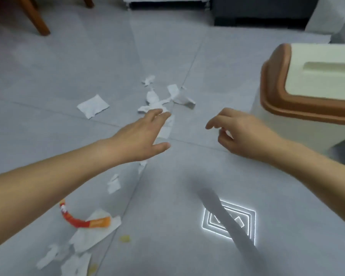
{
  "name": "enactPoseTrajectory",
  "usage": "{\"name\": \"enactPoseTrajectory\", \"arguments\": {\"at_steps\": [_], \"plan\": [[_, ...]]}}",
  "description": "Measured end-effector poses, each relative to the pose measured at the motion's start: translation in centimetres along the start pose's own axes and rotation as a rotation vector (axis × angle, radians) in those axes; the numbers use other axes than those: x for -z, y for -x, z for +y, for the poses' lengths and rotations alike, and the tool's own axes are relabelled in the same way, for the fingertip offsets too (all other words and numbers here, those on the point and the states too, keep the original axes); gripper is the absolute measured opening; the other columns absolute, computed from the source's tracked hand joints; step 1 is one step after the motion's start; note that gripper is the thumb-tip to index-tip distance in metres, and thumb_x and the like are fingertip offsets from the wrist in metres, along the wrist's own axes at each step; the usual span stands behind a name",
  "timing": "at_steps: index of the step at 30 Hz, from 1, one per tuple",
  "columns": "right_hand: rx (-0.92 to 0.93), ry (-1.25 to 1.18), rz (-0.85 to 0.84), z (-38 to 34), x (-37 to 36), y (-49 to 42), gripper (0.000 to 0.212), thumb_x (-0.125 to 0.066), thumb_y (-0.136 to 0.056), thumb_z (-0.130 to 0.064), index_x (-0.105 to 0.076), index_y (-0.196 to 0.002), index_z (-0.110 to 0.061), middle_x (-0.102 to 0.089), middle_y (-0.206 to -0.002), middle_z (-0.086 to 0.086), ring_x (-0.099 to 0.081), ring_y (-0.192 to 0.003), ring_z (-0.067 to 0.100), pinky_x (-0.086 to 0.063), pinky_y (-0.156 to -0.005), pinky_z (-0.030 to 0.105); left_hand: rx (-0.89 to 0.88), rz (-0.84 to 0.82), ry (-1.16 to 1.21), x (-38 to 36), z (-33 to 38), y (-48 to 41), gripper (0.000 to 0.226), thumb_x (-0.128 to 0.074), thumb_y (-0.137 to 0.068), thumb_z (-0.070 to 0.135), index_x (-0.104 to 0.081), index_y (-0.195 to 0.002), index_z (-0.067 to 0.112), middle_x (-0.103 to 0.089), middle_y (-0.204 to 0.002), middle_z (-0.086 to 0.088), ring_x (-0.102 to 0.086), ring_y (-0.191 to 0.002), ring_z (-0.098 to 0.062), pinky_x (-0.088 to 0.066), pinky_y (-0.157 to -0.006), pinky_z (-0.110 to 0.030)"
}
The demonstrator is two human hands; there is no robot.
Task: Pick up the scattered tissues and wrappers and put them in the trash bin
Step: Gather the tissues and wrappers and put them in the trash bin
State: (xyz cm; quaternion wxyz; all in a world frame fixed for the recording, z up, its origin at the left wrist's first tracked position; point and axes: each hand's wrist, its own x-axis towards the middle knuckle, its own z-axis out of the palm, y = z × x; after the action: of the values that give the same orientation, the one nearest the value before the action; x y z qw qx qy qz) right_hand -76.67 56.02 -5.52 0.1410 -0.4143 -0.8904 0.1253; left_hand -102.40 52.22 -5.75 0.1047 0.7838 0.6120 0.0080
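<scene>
Left hand (141, 134) fingers spread, empty, reaching over torn tissues (159, 100) on floor, well left of trash bin (287, 90). Right hand (241, 132) half curled, maybe pinching white scrap; cannot tell. Better gather cluster in one sweep. Wrapper (84, 221) farther from bin.

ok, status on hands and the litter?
Left hand open, over torn white tissues. Right hand curled, contents unclear. Cream, brown-rimmed trash bin lid closed.
</scene>
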Motion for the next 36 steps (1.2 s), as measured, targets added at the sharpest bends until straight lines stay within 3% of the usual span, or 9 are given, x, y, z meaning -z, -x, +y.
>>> {"name": "enactPoseTrajectory", "arguments": {"at_steps": [3,7,10,13,17,22,25,29,36], "plan": [[0.084,0.033,-0.222,-4.3,-4.4,-0.3,0.033,-0.049,-0.087,-0.022,-0.052,-0.118,-0.034,-0.051,-0.118,-0.005,-0.058,-0.099,0.02,-0.05,-0.077,0.035,0.195,-0.185,0.03,-3.3,-6.4,7.7,0.075,-0.053,-0.087,0.048,-0.016,-0.146,0.022,-0.017,-0.152,-0.004,-0.036,-0.132,-0.025,-0.037,-0.104,-0.039],[0.234,0.065,-0.485,-10.4,-10.6,0.4,0.034,-0.047,-0.09,-0.031,-0.045,-0.123,-0.038,-0.045,-0.125,-0.012,-0.056,-0.101,0.013,-0.048,-0.074,0.029,0.372,-0.304,0.174,-8.9,-10.5,17.1,0.063,-0.056,-0.087,0.042,-0.032,-0.141,0.019,-0.035,-0.141,-0.005,-0.043,-0.126,-0.023,-0.036,-0.101,-0.031],[0.283,0.038,-0.657,-14.3,-15.6,1.1,0.034,-0.046,-0.09,-0.029,-0.047,-0.124,-0.033,-0.045,-0.126,-0.01,-0.054,-0.106,0.015,-0.046,-0.075,0.029,0.356,-0.355,0.237,-12.8,-10.7,21.8,0.038,-0.056,-0.088,0.033,-0.051,-0.122,0.019,-0.05,-0.121,-0.003,-0.051,-0.111,-0.019,-0.038,-0.088,-0.026],[0.235,-0.006,-0.779,-17.1,-20.1,1.6,0.032,-0.048,-0.09,-0.025,-0.051,-0.121,-0.024,-0.05,-0.123,-0.002,-0.057,-0.103,0.02,-0.047,-0.08,0.032,0.294,-0.4,0.279,-16.0,-9.5,24.8,0.019,-0.052,-0.089,0.026,-0.057,-0.105,0.018,-0.055,-0.108,-0.002,-0.054,-0.1,-0.02,-0.04,-0.081,-0.03],[0.158,0.009,-0.78,-18.7,-24.4,2.2,0.03,-0.046,-0.09,-0.03,-0.05,-0.116,-0.016,-0.052,-0.112,0.007,-0.058,-0.095,0.03,-0.047,-0.075,0.036,0.22,-0.429,0.185,-18.7,-8.4,27.2,0.022,-0.049,-0.091,0.026,-0.052,-0.108,0.013,-0.05,-0.113,-0.006,-0.051,-0.105,-0.024,-0.04,-0.079,-0.037],[0.189,0.138,-0.72,-18.7,-27.7,3.0,0.019,-0.042,-0.091,-0.02,-0.045,-0.107,-0.01,-0.048,-0.106,0.009,-0.057,-0.08,0.031,-0.044,-0.062,0.036,0.386,-0.272,0.226,-19.6,-9.8,28.1,0.035,-0.06,-0.083,0.039,-0.047,-0.105,0.016,-0.047,-0.109,-0.002,-0.053,-0.097,-0.022,-0.04,-0.068,-0.033],[0.166,0.088,-0.723,-18.8,-28.4,2.9,0.021,-0.037,-0.094,-0.025,-0.047,-0.104,-0.01,-0.051,-0.104,0.009,-0.057,-0.082,0.03,-0.039,-0.059,0.033,0.503,-0.236,0.283,-19.7,-11.0,28.6,0.045,-0.067,-0.075,0.048,-0.044,-0.101,0.019,-0.046,-0.103,0.003,-0.051,-0.09,-0.017,-0.036,-0.064,-0.027],[0.194,-0.062,-0.711,-20.8,-28.5,2.7,0.023,-0.044,-0.089,-0.03,-0.05,-0.103,-0.012,-0.051,-0.106,0.005,-0.057,-0.091,0.026,-0.045,-0.066,0.034,0.489,-0.231,0.285,-20.1,-11.4,28.7,0.047,-0.069,-0.075,0.047,-0.045,-0.104,0.019,-0.045,-0.104,0.003,-0.049,-0.091,-0.016,-0.032,-0.063,-0.025],[0.343,-0.192,-0.787,-26.3,-30.7,2.8,0.02,-0.044,-0.092,-0.026,-0.052,-0.103,-0.01,-0.055,-0.105,0.01,-0.055,-0.091,0.027,-0.039,-0.065,0.031,0.554,-0.273,0.333,-20.7,-12.2,28.9,0.034,-0.064,-0.082,0.034,-0.049,-0.104,0.014,-0.05,-0.104,-0.004,-0.053,-0.094,-0.024,-0.04,-0.072,-0.031]]}}
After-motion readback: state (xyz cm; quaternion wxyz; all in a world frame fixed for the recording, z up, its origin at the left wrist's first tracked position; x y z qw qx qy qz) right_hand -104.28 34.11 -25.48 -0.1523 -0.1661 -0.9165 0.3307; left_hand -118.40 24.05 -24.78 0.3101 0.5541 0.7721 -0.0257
